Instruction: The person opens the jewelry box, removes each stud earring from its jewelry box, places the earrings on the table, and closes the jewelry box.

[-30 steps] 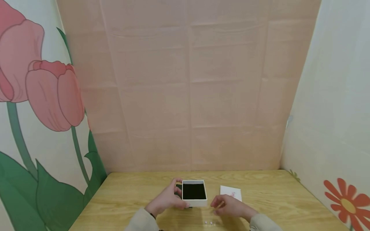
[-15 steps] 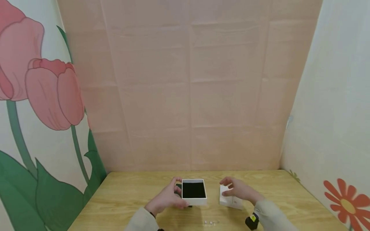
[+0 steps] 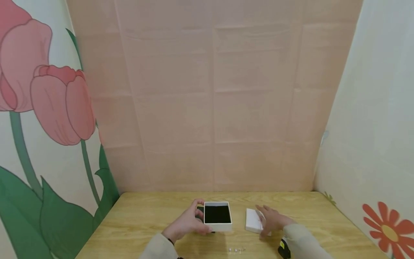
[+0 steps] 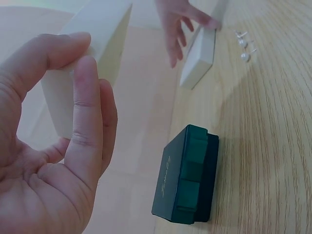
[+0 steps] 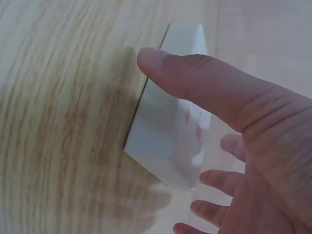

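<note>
My left hand (image 3: 192, 220) grips a small open white box (image 3: 221, 227) by its left side in the head view. A black lining (image 3: 217, 214) fills the inside of the box. At the right, my right hand (image 3: 274, 219) is spread over a white box lid (image 3: 252, 220) lying on the table. The right wrist view shows the thumb (image 5: 195, 78) extended across the lid's near side, with the other fingers apart beyond it. Several pearl stud earrings (image 4: 245, 56) lie on the wood in the left wrist view.
A dark green jewelry box (image 4: 168, 183) with a ribbon bow sits on the table below the left hand. Pink sheeting (image 3: 210, 108) hangs behind the wooden table (image 3: 148, 216). A black device (image 3: 284, 249) with a yellow patch is at the right sleeve.
My right hand has moved from beside the open box, rightward and up, then down over the white lid, its fingers spreading. The left hand and its box have stayed nearly still.
</note>
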The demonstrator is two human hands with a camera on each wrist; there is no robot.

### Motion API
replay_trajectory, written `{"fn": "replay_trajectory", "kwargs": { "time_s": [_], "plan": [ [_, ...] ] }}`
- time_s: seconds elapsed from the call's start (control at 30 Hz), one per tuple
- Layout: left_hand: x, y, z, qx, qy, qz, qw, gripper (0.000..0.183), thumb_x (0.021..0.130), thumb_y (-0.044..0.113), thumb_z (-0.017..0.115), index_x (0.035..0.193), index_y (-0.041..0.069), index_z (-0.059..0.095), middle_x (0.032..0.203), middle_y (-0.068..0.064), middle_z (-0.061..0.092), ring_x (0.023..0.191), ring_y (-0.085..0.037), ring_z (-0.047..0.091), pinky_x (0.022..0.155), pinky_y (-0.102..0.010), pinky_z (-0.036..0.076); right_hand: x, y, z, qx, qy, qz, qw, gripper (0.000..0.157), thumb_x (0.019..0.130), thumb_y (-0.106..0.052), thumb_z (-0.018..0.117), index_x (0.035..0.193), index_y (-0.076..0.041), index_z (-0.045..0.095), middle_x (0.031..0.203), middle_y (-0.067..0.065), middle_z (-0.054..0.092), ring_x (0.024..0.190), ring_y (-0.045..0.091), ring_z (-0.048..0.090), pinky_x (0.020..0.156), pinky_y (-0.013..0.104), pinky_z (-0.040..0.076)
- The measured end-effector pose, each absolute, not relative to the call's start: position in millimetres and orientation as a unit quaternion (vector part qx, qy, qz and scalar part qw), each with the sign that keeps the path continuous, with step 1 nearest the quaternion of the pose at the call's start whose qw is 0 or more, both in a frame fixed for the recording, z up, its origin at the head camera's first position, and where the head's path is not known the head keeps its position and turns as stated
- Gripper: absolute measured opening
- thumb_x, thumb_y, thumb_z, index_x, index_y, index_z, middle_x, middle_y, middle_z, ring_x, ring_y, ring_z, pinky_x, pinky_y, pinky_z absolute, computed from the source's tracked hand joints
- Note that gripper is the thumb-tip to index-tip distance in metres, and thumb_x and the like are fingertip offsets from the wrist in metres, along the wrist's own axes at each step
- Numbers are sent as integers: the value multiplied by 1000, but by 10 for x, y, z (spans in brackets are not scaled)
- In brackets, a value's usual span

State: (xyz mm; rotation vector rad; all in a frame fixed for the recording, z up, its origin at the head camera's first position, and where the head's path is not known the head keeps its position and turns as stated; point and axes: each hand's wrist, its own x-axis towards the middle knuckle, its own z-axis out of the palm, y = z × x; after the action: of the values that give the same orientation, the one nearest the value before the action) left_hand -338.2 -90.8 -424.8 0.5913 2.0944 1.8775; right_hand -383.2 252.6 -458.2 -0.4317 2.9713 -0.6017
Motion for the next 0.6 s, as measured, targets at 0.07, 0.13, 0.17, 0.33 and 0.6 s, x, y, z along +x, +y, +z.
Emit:
{"fn": "replay_trajectory", "kwargs": {
  "time_s": [0.07,0.13,0.17,0.33,0.6],
  "plan": [
    [-3384,-910,-4248,202,724,646,133,81,63,-7,77,127,12,31,91,-14,51,69,-22,62,60,-37,53,-3861,2525,-4611,-137,970,-195,36,107,47,-21,89,136,3,36,129,36,37,111,57,38,88,69,28],
    [-3384,-909,-4250,204,726,644,132,81,63,-6,77,127,12,31,91,-13,51,69,-21,61,60,-36,53,-3889,2529,-4640,-130,973,-191,32,102,48,-20,89,134,2,40,124,32,44,106,51,44,86,67,32],
    [-3385,-908,-4251,205,726,644,131,81,63,-6,77,127,12,31,90,-13,51,69,-21,61,60,-36,53,-3900,2532,-4653,-125,973,-190,32,99,48,-20,89,133,1,41,121,29,46,104,48,46,85,65,34],
    [-3383,-905,-4262,213,720,646,136,79,64,-6,77,126,11,30,89,-13,51,68,-21,61,59,-35,53,-3911,2553,-4692,-125,973,-194,22,87,51,-21,87,126,-1,48,111,23,50,95,38,50,81,60,39],
    [-3388,-901,-4287,219,727,638,130,77,64,-4,77,124,10,31,87,-11,51,67,-19,60,59,-33,52,-3925,2572,-4493,-173,959,-225,-4,72,58,-30,83,119,-1,56,109,19,54,94,31,52,80,55,42]
  ]
}}
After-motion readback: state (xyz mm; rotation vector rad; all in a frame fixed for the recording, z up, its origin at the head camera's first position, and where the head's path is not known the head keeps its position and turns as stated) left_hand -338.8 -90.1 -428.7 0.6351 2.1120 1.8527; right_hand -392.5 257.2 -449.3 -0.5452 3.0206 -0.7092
